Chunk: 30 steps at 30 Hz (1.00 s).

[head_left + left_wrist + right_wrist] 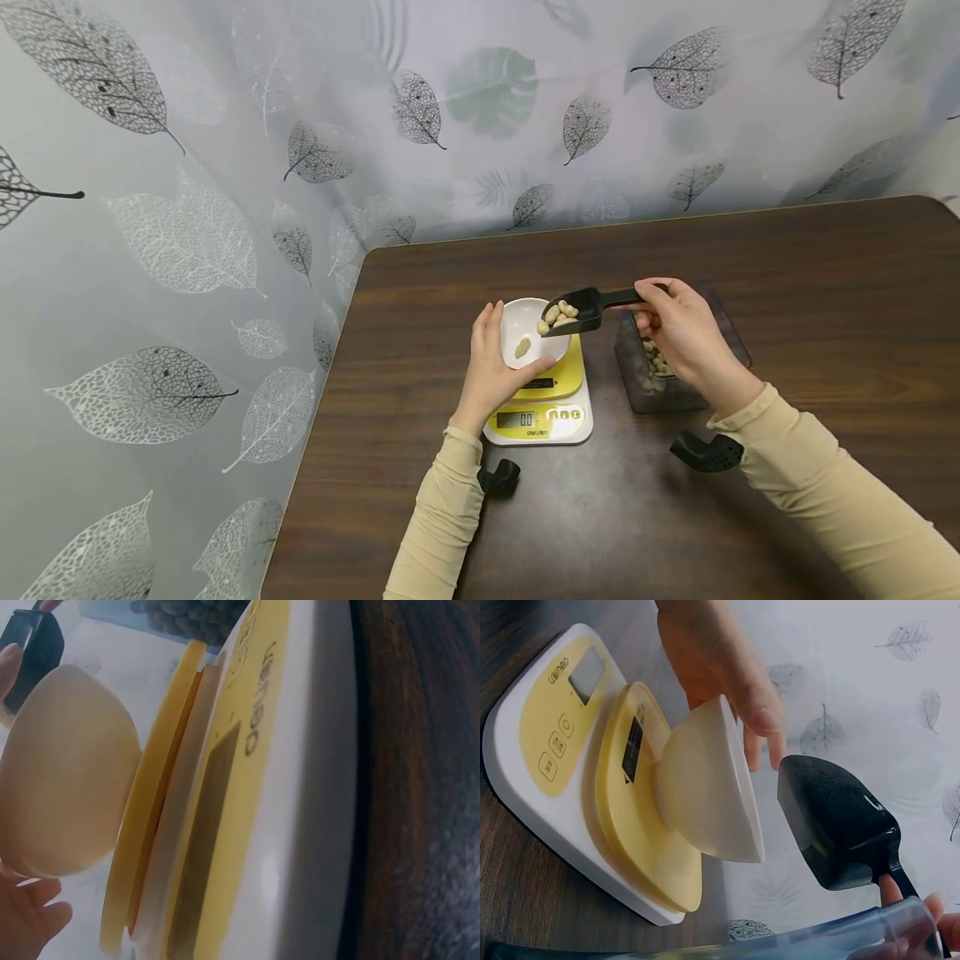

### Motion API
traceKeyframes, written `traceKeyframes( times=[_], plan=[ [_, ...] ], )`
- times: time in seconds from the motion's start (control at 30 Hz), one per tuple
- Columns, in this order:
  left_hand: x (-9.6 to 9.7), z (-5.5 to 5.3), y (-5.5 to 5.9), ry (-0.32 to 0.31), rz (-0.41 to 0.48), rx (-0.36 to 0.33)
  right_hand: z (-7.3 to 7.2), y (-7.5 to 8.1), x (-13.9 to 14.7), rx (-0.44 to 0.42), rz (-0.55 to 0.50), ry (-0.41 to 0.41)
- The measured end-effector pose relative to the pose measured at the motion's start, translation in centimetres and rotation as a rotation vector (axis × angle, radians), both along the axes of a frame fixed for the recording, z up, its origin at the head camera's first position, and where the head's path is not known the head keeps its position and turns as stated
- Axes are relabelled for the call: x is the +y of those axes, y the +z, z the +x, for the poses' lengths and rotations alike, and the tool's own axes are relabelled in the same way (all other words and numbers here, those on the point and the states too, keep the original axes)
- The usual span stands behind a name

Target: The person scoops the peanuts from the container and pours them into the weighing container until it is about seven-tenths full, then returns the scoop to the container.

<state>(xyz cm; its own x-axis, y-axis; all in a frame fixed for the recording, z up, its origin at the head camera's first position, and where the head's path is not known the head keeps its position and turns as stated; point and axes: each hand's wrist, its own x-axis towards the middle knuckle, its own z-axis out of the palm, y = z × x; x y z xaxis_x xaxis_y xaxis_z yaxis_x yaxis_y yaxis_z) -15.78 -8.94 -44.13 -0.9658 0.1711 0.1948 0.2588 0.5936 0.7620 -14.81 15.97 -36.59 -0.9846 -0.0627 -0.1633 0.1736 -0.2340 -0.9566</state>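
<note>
A white bowl (512, 321) stands on the yellow platform of a kitchen scale (555, 421), with one peanut (522, 347) lying inside. My left hand (495, 367) holds the bowl at its side, thumb along the near rim and fingers along the left. In the right hand (678, 325) I grip the handle of a black scoop (592, 315). Several peanuts in shell (558, 314) fill the scoop, whose lip is tilted over the bowl's right rim. In the right wrist view the scoop's dark underside (840, 832) hangs just above the bowl (705, 787).
Under my right hand is a translucent dark box (652, 392) with more peanuts (656, 360) in it. The scale's display (516, 419) reads 0.0. Everything stands on a dark wood table (420, 333), with a leaf-patterned curtain (487, 108) behind and to the left.
</note>
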Motion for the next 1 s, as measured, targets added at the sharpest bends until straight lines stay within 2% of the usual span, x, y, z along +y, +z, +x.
traceKeyframes(
  times=[0.3, 0.47, 0.8, 1.0],
  plan=[
    [0.01, -0.09, -0.31, -0.028, -0.01, -0.009, -0.1, -0.16, 0.07, -0.019, 0.105, 0.006],
    [0.03, -0.01, -0.23, -0.026, -0.011, -0.007, -0.14, -0.18, -0.07, 0.016, 0.171, 0.023],
    [0.1, -0.06, -0.11, -0.031, -0.008, 0.013, -0.09, -0.09, -0.49, 0.087, 0.404, 0.023],
    [0.12, -0.13, -0.31, -0.028, -0.017, 0.013, -0.04, -0.13, -0.53, 0.08, 0.432, 0.025]
  ],
)
